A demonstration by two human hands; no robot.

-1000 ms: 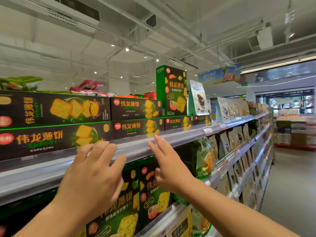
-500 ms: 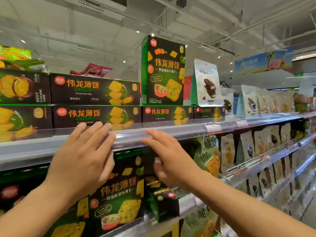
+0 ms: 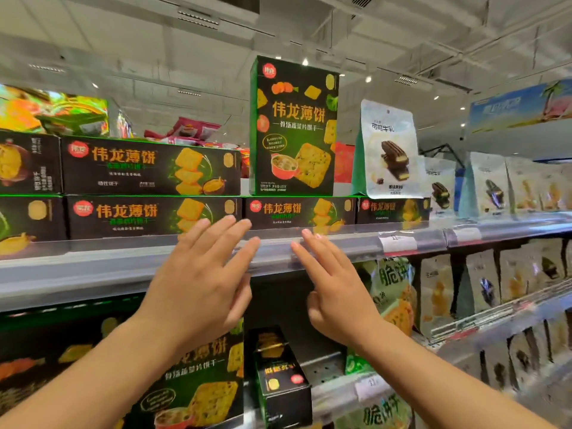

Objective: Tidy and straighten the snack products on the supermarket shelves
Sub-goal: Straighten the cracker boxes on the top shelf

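The upper shelf [image 3: 93, 267] carries flat cracker boxes [image 3: 148, 218] stacked two high, faces outward for display. One upright box [image 3: 294, 128] stands alone atop the stack, likely the item to be straightened. It sits above and beyond both hands. The left hand [image 3: 201, 283] and right hand [image 3: 334, 289] are raised before the shelf edge, fingers straight and spread, holding nothing.
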